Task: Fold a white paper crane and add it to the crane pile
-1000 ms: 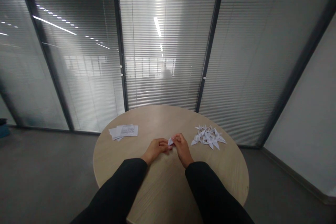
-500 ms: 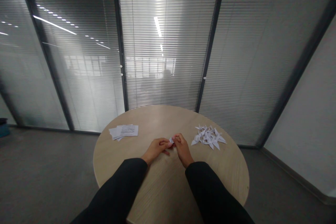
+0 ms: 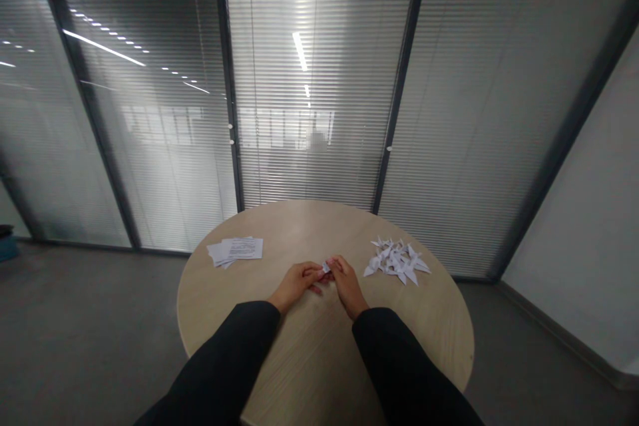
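2 hands (image 3: 297, 281) (image 3: 347, 283) pinch paper (image 3: 326, 268) between sheets (image 3: 242, 249) and cranes (image 3: 397, 261).

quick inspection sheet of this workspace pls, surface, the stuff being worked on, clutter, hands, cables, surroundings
surface: round light wood table, grain visible
job's things: small folded white paper held between the hands; pile of white origami cranes to the right of the hands
clutter: loose stack of printed sheets on the table's left side
hands: bare left hand and right hand, both at the folded white paper, black sleeves on both arms
cables: nothing seen
surroundings: glass partition with slatted blinds ahead, grey floor, white wall on the right
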The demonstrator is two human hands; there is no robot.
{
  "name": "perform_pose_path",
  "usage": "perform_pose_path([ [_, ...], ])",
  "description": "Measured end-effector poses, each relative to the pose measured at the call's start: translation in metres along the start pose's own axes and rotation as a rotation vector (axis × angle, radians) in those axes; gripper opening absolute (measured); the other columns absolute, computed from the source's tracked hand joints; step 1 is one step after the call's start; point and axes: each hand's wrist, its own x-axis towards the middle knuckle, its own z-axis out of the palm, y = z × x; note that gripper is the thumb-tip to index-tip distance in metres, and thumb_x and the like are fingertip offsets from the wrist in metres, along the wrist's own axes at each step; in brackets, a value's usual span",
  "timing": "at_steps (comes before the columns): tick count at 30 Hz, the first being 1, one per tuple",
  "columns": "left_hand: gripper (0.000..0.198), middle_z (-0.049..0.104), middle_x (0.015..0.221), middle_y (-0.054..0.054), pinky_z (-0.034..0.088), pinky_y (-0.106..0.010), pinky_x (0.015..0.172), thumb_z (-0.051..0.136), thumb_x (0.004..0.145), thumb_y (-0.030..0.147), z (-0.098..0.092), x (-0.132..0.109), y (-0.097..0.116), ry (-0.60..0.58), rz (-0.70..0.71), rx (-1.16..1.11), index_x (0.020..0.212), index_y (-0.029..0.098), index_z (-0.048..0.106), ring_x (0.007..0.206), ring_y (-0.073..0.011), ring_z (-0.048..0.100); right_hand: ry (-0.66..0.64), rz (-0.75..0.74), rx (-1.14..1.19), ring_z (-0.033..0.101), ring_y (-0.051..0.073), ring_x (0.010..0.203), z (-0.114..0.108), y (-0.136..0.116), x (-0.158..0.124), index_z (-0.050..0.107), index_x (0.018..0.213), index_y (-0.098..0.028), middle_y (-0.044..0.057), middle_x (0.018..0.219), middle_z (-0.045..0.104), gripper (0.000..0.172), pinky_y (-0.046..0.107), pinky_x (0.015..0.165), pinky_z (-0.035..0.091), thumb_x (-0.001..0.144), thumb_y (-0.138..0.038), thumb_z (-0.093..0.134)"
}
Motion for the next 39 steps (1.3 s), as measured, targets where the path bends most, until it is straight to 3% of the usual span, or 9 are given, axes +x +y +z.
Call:
perform_pose_path([
  [7, 0.043, 0.065, 0.077, -0.009, 0.049, -0.026, 0.058, 0.07, 0.063, 0.05, -0.003, 0.002, 0.0, 0.073, 0.045, 0.037, 0.079, 0.011, 0.064, 0.073, -0.0171, 0.062, -0.082, 0.035, -0.062, 0.062, 0.022, 0.074, 0.001, -0.011, -0.004, 0.064, 0.074, -0.017, 0.006, 0.073, 0.067, 0.049, 0.032, 0.068, 0.046, 0.08, -0.061, 0.043],
  [12, 0.042, 0.063, 0.077, -0.007, 0.049, -0.025, 0.056, 0.07, 0.063, 0.051, -0.005, 0.005, -0.004, 0.104, 0.061, 0.06, 0.077, 0.012, 0.062, 0.072, -0.0159, 0.06, -0.074, 0.062, -0.076, 0.063, 0.024, 0.078, 0.0, -0.018, -0.007, 0.069, 0.075, -0.018, 0.007, 0.078, 0.07, 0.054, 0.032, 0.067, 0.045, 0.078, -0.065, 0.043],
  [21, 0.04, 0.06, 0.077, -0.006, 0.05, -0.026, 0.057, 0.066, 0.066, 0.05, -0.004, 0.003, -0.004, 0.071, 0.095, 0.136, 0.077, 0.012, 0.062, 0.07, -0.0146, 0.056, -0.045, 0.095, -0.05, 0.064, 0.024, 0.075, -0.001, -0.011, -0.003, 0.069, 0.072, -0.016, 0.008, 0.074, 0.07, 0.055, 0.033, 0.065, 0.046, 0.074, -0.067, 0.047],
  [39, 0.025, 0.052, 0.072, -0.002, 0.05, -0.024, 0.055, 0.066, 0.066, 0.037, -0.001, 0.0, 0.005, 0.133, 0.105, 0.087, 0.068, 0.015, 0.056, 0.069, -0.0133, 0.052, -0.045, 0.218, 0.303, 0.066, 0.024, 0.086, 0.0, -0.016, -0.006, 0.071, 0.083, -0.014, 0.011, 0.086, 0.072, 0.048, 0.037, 0.085, 0.046, 0.071, -0.059, 0.058],
])
